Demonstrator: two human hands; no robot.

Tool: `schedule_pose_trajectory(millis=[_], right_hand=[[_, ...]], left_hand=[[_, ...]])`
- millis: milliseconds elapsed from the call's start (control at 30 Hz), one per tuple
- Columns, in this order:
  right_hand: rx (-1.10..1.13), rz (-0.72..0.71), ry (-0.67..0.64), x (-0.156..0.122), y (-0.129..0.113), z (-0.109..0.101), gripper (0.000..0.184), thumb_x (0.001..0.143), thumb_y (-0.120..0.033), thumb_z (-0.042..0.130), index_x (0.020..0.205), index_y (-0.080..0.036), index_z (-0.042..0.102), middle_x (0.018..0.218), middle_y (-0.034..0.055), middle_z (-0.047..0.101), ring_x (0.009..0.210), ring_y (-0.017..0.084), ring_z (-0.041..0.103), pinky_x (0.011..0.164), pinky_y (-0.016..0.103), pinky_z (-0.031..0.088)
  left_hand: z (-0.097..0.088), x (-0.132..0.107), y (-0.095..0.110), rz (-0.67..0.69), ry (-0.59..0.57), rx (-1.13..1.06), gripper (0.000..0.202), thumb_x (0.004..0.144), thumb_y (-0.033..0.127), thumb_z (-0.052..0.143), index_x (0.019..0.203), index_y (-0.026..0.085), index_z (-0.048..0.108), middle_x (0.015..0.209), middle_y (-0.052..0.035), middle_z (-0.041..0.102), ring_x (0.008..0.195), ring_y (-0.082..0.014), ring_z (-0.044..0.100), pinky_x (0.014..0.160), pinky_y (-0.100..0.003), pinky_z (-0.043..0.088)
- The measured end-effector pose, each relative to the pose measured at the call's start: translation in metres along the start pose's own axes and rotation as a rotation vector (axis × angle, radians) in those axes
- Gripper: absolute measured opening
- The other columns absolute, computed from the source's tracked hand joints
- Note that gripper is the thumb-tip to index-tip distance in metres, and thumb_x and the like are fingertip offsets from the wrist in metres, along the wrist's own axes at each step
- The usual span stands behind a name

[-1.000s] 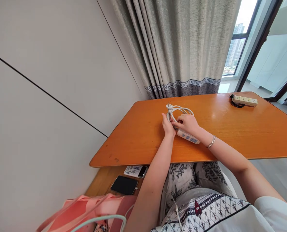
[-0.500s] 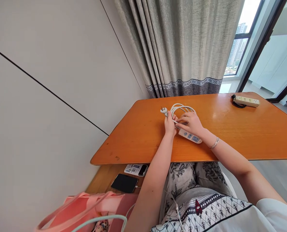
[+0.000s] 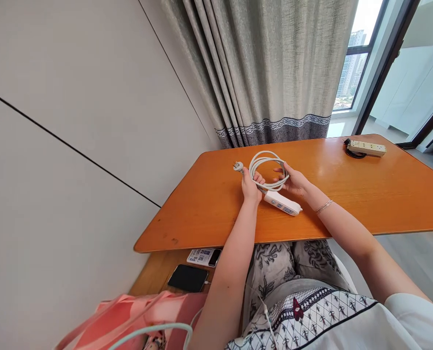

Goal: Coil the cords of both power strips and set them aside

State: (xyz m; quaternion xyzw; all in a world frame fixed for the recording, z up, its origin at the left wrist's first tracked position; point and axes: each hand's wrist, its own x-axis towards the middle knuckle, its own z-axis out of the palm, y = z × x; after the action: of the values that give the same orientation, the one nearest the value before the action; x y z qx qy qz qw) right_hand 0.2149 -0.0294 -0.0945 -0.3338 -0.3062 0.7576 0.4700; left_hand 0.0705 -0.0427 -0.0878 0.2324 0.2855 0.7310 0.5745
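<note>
A white power strip [image 3: 282,203] lies on the orange table [image 3: 347,199], its white cable [image 3: 265,163] coiled in a loop just beyond it. The plug [image 3: 238,166] sticks out at the loop's left. My left hand [image 3: 251,186] is closed on the left side of the coil near the plug. My right hand [image 3: 296,181], a bracelet on its wrist, grips the right side of the coil with curled fingers.
A beige power strip [image 3: 368,147] with a black cord sits at the table's far right. Grey curtains [image 3: 267,73] hang behind the table, a wall to the left. A lower shelf holds a black phone [image 3: 187,278] and a small device [image 3: 204,256]. A pink bag [image 3: 129,321] lies near my lap.
The cable bundle has been spread from a tight bunch into a wider round loop. The plug has swung out to the left, and my hands have moved apart to its two sides.
</note>
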Motion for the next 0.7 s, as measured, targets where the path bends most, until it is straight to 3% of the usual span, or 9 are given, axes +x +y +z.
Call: schedule_pose_trajectory(millis=[67, 167, 267, 367, 533, 700], right_hand=[[0.081, -0.016, 0.018, 0.000, 0.002, 0.002, 0.034, 0.105, -0.041, 0.044, 0.089, -0.017, 0.062, 0.047, -0.0068, 0.042, 0.051, 0.014, 0.055, 0.072, 0.030, 0.060], [0.095, -0.053, 0.049, 0.002, 0.005, 0.002, 0.033, 0.102, -0.042, 0.052, 0.078, -0.020, 0.056, 0.043, -0.0092, 0.037, 0.044, 0.011, 0.043, 0.071, 0.031, 0.060], [0.046, -0.117, 0.054, 0.004, 0.007, 0.000, 0.037, 0.095, -0.046, 0.065, 0.071, -0.022, 0.049, 0.044, -0.0098, 0.038, 0.044, 0.010, 0.043, 0.069, 0.030, 0.059], [0.007, -0.152, 0.059, 0.005, 0.009, -0.001, 0.040, 0.092, -0.047, 0.068, 0.070, -0.022, 0.047, 0.045, -0.0098, 0.039, 0.045, 0.010, 0.044, 0.067, 0.031, 0.058], [-0.035, -0.156, 0.070, 0.007, 0.007, -0.004, 0.044, 0.087, -0.052, 0.073, 0.069, -0.023, 0.045, 0.045, -0.0107, 0.038, 0.043, 0.009, 0.043, 0.067, 0.032, 0.059], [-0.110, -0.184, 0.037, 0.006, -0.003, -0.010, 0.045, 0.084, -0.052, 0.076, 0.069, -0.022, 0.046, 0.045, -0.0102, 0.041, 0.043, 0.009, 0.045, 0.067, 0.032, 0.060]], left_hand=[[-0.001, 0.000, -0.001, -0.007, -0.008, 0.012, 0.058, 0.091, 0.064, 0.056, 0.059, 0.019, 0.037, 0.052, 0.0063, 0.030, 0.042, -0.0051, 0.025, 0.039, -0.018, 0.026], [-0.003, 0.001, -0.003, 0.012, 0.033, 0.047, 0.053, 0.094, 0.062, 0.054, 0.063, 0.019, 0.045, 0.053, 0.0052, 0.039, 0.041, -0.0053, 0.031, 0.043, -0.018, 0.036], [-0.004, 0.003, -0.004, 0.004, 0.103, 0.112, 0.049, 0.096, 0.059, 0.052, 0.072, 0.016, 0.057, 0.061, 0.0009, 0.054, 0.045, -0.0065, 0.047, 0.048, -0.019, 0.045], [-0.004, 0.005, -0.003, 0.002, 0.146, 0.155, 0.041, 0.096, 0.055, 0.055, 0.087, 0.016, 0.065, 0.082, -0.0053, 0.068, 0.054, -0.0095, 0.060, 0.052, -0.022, 0.050], [-0.005, 0.007, 0.000, 0.024, 0.105, 0.172, 0.031, 0.098, 0.047, 0.056, 0.103, 0.018, 0.066, 0.098, -0.0051, 0.071, 0.060, -0.0101, 0.067, 0.052, -0.020, 0.050], [-0.006, 0.007, 0.003, -0.020, 0.079, 0.178, 0.028, 0.099, 0.043, 0.056, 0.099, 0.015, 0.063, 0.086, -0.0045, 0.071, 0.056, -0.0103, 0.066, 0.054, -0.021, 0.051]])
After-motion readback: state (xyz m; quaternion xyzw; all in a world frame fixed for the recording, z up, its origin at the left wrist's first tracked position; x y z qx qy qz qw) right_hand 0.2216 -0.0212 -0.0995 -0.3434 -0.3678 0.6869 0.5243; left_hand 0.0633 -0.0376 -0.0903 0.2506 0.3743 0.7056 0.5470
